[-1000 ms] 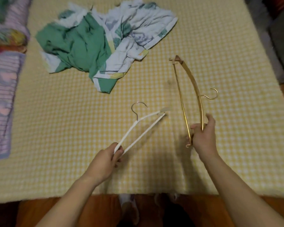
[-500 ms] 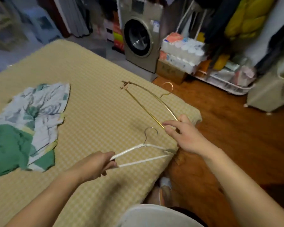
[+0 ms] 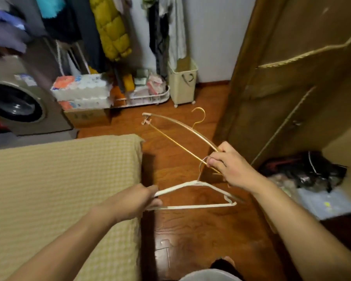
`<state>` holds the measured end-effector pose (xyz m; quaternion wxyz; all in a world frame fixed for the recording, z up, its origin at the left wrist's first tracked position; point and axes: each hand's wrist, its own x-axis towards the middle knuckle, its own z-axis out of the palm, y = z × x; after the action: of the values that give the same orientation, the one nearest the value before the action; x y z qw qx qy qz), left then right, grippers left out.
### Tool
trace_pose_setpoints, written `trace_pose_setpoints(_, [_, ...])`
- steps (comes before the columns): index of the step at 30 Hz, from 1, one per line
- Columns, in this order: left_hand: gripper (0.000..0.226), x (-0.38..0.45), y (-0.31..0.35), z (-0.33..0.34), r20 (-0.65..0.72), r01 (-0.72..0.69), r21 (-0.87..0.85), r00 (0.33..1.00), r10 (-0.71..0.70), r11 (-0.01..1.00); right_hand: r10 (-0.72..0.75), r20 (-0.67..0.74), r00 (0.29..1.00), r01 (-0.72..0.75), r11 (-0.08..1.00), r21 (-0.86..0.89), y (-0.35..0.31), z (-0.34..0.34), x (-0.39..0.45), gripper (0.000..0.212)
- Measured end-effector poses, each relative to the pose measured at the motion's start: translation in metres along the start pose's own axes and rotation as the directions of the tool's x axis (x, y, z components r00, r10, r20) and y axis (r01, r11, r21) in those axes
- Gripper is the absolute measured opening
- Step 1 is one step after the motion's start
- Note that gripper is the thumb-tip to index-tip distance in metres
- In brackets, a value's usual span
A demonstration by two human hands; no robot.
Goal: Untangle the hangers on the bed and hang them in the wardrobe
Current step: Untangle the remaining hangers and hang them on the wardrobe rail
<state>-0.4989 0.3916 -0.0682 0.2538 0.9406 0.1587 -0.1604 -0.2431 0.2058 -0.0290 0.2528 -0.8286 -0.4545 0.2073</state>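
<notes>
My left hand grips one end of a white hanger, which juts out level to the right over the wooden floor. My right hand holds the near end of a gold hanger, and its thumb and fingers also pinch the white hanger's metal hook. The gold hanger points away to the upper left, hook up. The wardrobe stands at the right with its brown door open; dark items lie on its floor. The bed with a yellow checked cover fills the lower left.
A washing machine stands at the far left. Packs of paper rolls, a white low rack and a cream bin line the back wall under hanging clothes. Wooden floor runs between bed and wardrobe.
The view has swung right from the bed to the wardrobe. Both hangers are lifted off the bed and carried over the floor. My right hand now also pinches the white hanger's hook.
</notes>
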Motion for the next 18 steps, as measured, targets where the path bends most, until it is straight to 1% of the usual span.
trace_pose_setpoints(2, [0.039, 0.026, 0.021, -0.004, -0.022, -0.092, 0.02, 0.995, 0.093, 0.996, 0.09, -0.054, 0.994, -0.088, 0.995, 0.042, 0.023, -0.022, -0.021, 0.028])
trace_pose_setpoints(4, [0.037, 0.055, 0.05, -0.005, -0.019, -0.171, 0.052, 0.985, 0.172, 0.984, 0.188, -0.127, 0.974, -0.181, 0.981, 0.063, 0.054, -0.048, -0.045, 0.029])
trace_pose_setpoints(6, [0.034, 0.076, 0.081, -0.007, -0.021, -0.187, 0.085, 0.982, 0.189, 0.979, 0.262, -0.169, 0.95, -0.255, 0.965, 0.064, 0.082, -0.069, -0.06, 0.03])
trace_pose_setpoints(9, [0.042, 0.114, 0.132, -0.004, -0.072, -0.213, 0.246, 0.969, 0.237, 0.945, 0.354, -0.21, 0.911, -0.344, 0.935, 0.084, 0.126, -0.102, -0.081, 0.03])
trace_pose_setpoints(12, [0.054, 0.153, 0.168, 0.002, -0.077, -0.205, 0.221, 0.971, 0.227, 0.953, 0.415, -0.264, 0.871, -0.394, 0.91, 0.128, 0.16, -0.129, -0.089, 0.029])
trace_pose_setpoints(13, [0.056, 0.165, 0.181, 0.003, -0.069, -0.2, 0.214, 0.973, 0.219, 0.956, 0.422, -0.283, 0.861, -0.406, 0.906, 0.117, 0.17, -0.139, -0.094, 0.029])
trace_pose_setpoints(15, [0.05, 0.182, 0.205, 0.002, -0.044, -0.214, 0.216, 0.973, 0.229, 0.953, 0.432, -0.306, 0.848, -0.426, 0.9, 0.091, 0.189, -0.156, -0.103, 0.026])
trace_pose_setpoints(16, [0.045, 0.189, 0.217, 0.001, -0.044, -0.218, 0.221, 0.972, 0.233, 0.951, 0.453, -0.327, 0.829, -0.447, 0.889, 0.097, 0.197, -0.164, -0.11, 0.023])
trace_pose_setpoints(18, [0.039, 0.21, 0.243, -0.004, -0.046, -0.222, 0.256, 0.969, 0.241, 0.941, 0.525, -0.373, 0.765, -0.514, 0.847, 0.137, 0.214, -0.185, -0.129, 0.026])
